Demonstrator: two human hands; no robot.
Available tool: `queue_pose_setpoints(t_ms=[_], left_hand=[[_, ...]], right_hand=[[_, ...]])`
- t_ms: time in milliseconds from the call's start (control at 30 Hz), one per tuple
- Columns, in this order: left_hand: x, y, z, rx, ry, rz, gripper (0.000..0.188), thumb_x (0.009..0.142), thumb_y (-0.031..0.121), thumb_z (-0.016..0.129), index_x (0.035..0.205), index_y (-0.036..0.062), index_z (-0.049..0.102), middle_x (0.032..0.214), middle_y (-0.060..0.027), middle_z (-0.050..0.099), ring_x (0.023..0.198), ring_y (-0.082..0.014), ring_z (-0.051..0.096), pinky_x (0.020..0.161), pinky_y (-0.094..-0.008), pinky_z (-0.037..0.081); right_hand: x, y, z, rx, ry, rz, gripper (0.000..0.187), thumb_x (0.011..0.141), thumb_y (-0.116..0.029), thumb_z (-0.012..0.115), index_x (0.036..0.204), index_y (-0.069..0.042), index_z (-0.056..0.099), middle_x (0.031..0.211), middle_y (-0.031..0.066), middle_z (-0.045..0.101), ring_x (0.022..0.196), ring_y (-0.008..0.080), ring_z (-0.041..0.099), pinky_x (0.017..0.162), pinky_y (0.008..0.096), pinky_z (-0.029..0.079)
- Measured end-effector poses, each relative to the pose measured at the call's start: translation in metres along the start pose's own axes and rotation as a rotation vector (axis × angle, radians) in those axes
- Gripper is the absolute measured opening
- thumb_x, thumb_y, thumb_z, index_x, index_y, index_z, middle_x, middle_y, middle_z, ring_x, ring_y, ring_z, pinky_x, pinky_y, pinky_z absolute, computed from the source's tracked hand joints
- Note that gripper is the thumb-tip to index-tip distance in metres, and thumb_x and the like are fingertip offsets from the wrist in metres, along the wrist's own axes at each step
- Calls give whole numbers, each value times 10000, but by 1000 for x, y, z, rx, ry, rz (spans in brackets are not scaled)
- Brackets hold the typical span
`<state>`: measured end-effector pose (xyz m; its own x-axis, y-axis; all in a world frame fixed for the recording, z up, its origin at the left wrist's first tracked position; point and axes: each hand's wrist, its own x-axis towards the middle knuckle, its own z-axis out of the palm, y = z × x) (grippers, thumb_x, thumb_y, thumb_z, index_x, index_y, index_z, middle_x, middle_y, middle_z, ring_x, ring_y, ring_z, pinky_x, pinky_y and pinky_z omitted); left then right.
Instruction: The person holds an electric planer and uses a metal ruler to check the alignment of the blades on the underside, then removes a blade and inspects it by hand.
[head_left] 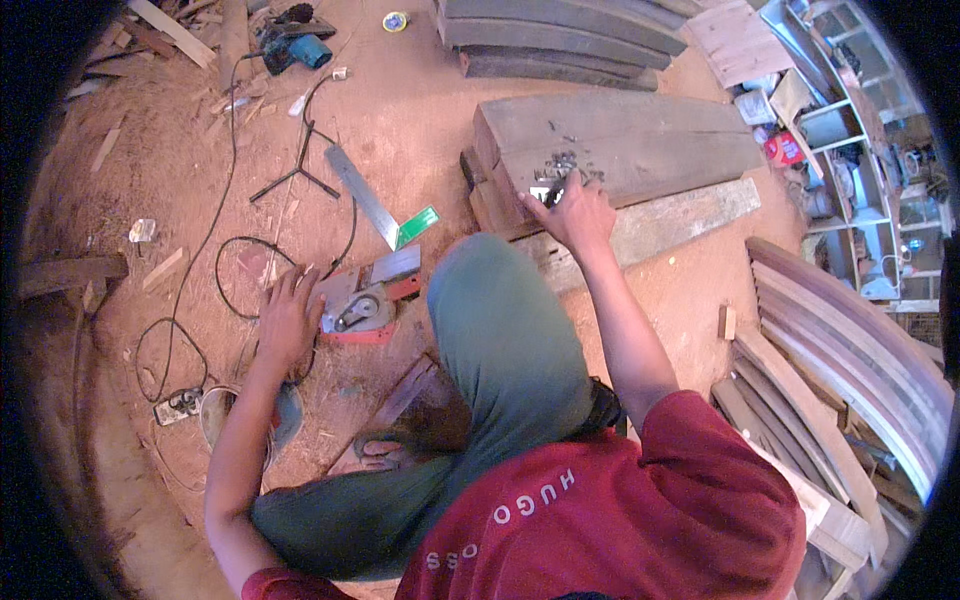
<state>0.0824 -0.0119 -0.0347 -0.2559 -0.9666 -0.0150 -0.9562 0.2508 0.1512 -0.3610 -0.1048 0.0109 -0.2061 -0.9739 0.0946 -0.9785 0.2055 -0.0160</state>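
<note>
My left hand reaches to the near end of an orange and grey power tool, which looks like an electric planer lying on its side with a belt and pulley exposed. Its fingers are stretched out and lie against the tool's left edge. Over a thick wooden beam, my right hand has its fingers bent and drawn together; what they pinch is too small to make out. Just beyond it lies a pile of small dark metal pieces, with a bright pale piece by the fingertips.
A try square with a green handle lies beyond the planer. Black cable loops across the dusty floor to a blue power tool. Stacked boards lie at the back, curved planks at right beside shelving. A pale plank adjoins the beam.
</note>
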Motion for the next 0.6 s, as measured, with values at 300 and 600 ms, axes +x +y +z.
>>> queue_pose_setpoints(t_ms=[300,600], left_hand=[[36,41,-27,-402,206,105,414,959,223,611,1342,73,561,1343,-176,565,1240,-359,543,1042,-477,417],[34,166,-120,-531,184,676,585,837,295,753,1349,74,577,1416,-146,547,1350,-354,491,1093,-490,405]], right_hand=[[7,6,-12,38,-4,28,881,708,-621,766,1296,-5,539,1103,274,648,983,450,666,822,532,546],[-98,25,-110,1416,-521,-383,794,703,-224,869,1371,-8,498,1236,104,616,1129,211,606,962,367,484]])
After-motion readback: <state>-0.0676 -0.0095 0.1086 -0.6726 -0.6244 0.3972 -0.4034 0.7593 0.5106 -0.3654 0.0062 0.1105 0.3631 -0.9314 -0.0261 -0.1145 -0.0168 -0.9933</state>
